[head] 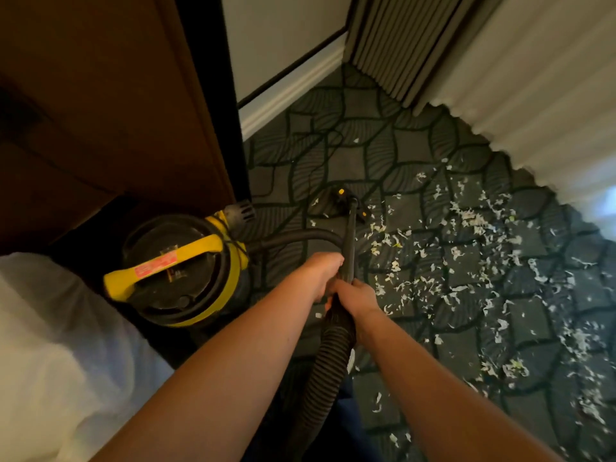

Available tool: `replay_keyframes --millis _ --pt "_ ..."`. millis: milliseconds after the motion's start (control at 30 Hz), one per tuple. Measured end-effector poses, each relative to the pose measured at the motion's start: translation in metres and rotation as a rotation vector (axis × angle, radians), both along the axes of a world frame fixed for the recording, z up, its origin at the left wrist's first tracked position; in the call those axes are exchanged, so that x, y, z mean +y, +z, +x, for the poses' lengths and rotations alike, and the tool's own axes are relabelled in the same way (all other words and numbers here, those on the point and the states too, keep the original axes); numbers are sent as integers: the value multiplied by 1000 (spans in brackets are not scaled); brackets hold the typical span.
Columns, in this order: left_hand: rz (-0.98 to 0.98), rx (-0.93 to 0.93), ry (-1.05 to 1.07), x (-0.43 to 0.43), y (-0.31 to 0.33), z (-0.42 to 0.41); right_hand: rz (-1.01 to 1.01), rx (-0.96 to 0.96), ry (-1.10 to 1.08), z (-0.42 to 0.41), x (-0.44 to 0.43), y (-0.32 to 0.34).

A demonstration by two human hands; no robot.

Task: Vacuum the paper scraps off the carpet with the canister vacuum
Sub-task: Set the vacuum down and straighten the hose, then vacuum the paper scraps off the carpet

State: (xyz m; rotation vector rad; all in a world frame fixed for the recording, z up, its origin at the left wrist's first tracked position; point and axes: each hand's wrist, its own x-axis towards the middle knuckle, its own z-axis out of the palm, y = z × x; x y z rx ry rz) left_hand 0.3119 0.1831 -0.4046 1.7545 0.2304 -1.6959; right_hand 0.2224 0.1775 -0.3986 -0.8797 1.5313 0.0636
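Left hand (321, 273) ahead of right hand (358, 298), both curled tight round wand (349, 235); nozzle (340, 203) at left edge of scraps (466, 261) strewn rightward; risk: reaching right may pull hose (328, 355) taut, tipping canister (180, 271).

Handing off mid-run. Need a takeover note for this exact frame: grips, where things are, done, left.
Left grip: holds the wand, farther along it.
Right grip: holds the wand's near end, where the hose joins.
Floor head: on the carpet, at the left edge of the scatter.
Canister vacuum: on the floor to the left, beside the wooden furniture.
Done: carpet ahead and left of the floor head shows only a few scraps.
Left: paper scraps lie thick to the right, out to the curtain and back toward the person.
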Motion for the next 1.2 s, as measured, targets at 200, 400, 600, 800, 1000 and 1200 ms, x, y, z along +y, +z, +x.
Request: replay_keyframes --millis 200,400,600,800,1000,1200 --pt "-12 -104 26 -80 -1 -49 -44 -68 46 -51 -74 12" --pt "-108 -94 73 -166 6 -78 -170 -72 212 -84 -177 12" --pt "-170 -133 111 -245 -16 -69 -309 -95 348 -75 -257 -13" --pt "-175 -199 88 -310 -80 -29 -353 -86 360 -36 -321 -81" --pt "-132 -227 -35 -352 -162 1 -350 -62 351 -8 -363 -168" --pt "-97 -260 -326 -363 -222 -5 -266 -48 355 -30 -345 -214"
